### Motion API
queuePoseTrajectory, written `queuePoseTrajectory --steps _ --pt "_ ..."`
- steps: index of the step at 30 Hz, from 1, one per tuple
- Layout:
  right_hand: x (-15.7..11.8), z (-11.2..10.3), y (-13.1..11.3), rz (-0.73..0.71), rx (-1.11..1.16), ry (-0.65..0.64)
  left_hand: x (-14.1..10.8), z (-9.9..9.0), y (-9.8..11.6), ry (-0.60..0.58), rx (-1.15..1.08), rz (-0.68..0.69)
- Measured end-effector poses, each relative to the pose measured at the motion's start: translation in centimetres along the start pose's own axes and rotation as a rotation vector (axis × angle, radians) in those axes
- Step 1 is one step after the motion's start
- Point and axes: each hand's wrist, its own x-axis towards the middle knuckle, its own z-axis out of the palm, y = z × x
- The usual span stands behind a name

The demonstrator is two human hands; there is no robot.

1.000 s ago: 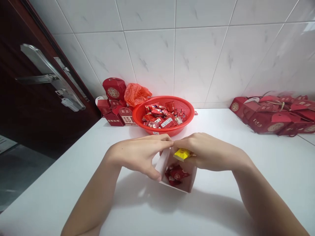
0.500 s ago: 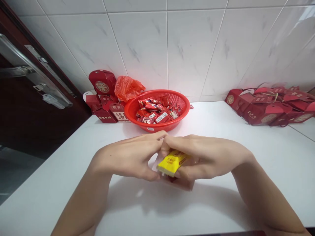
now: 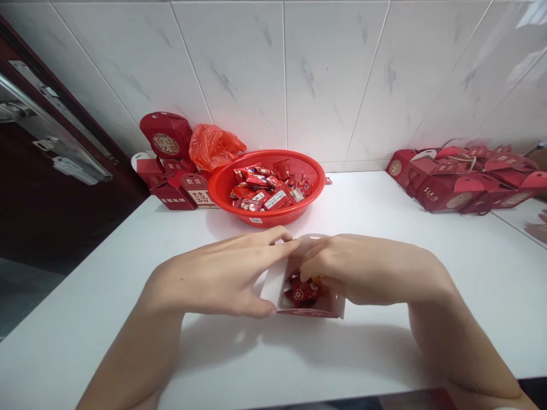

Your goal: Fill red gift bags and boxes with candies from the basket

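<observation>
An opened red gift box [image 3: 311, 312] with a pale inside stands on the white table in front of me. Several red-wrapped sweets [image 3: 304, 291] lie in it. My left hand [image 3: 226, 273] steadies the box from its left, thumb at the near corner and fingers at the far end. Inside the box is my right hand [image 3: 342, 267], its fingers curled downward. A small bit of a yellow packet [image 3: 317, 280] shows beneath those fingers; the rest of it is hidden by the hand.
Behind the hands sits a red plastic basket [image 3: 267, 217] holding several red-wrapped sweets. To its left are folded red gift boxes [image 3: 166, 139] and a crumpled red plastic bag [image 3: 216, 147]. More red boxes [image 3: 453, 182] are grouped at the right, by the tiled wall [image 3: 333, 80].
The yellow packet, held above the box before, is now down inside it under my right hand. The box's opening and the red sweets have come into view.
</observation>
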Motion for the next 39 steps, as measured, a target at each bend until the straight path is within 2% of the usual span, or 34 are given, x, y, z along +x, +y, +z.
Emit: queuePoseTrajectory --steps 2,6,10,13,16,19,24,28,33,39 --pt "0.3 0.5 -0.2 -0.012 0.01 -0.03 0.0 0.0 0.2 -0.004 -0.004 -0.003" --pt "0.7 1.3 0.0 -0.031 -0.008 0.012 0.0 -0.1 0.1 -0.023 -0.038 -0.026" --pt "-0.8 -0.2 -0.1 0.002 0.021 0.069 0.2 -0.1 -0.3 -0.042 -0.065 -0.055" --pt "-2.9 -1.8 -0.4 -0.002 0.041 0.227 0.5 -0.2 -0.5 -0.073 -0.083 -0.085" --pt "-4.5 -2.1 -0.4 0.046 0.018 0.434 0.9 -0.4 -0.6 -0.12 -0.088 -0.133" --pt "-5.0 -0.5 0.2 0.106 0.007 0.567 1.2 -0.3 -0.7 -0.125 -0.098 -0.164" --pt "-3.9 4.4 1.4 0.078 0.077 0.65 1.8 0.1 -0.6 -0.096 -0.15 -0.15" --pt "-2.5 7.8 2.0 0.042 0.09 0.865 2.3 0.6 0.5 -0.109 -0.225 -0.134" --pt "-1.3 9.4 2.2 0.036 0.137 1.033 2.9 1.2 1.4 -0.077 -0.203 -0.215" --pt "-1.3 10.3 2.5 0.001 0.14 1.037 3.2 2.2 1.2 -0.042 -0.139 -0.198"
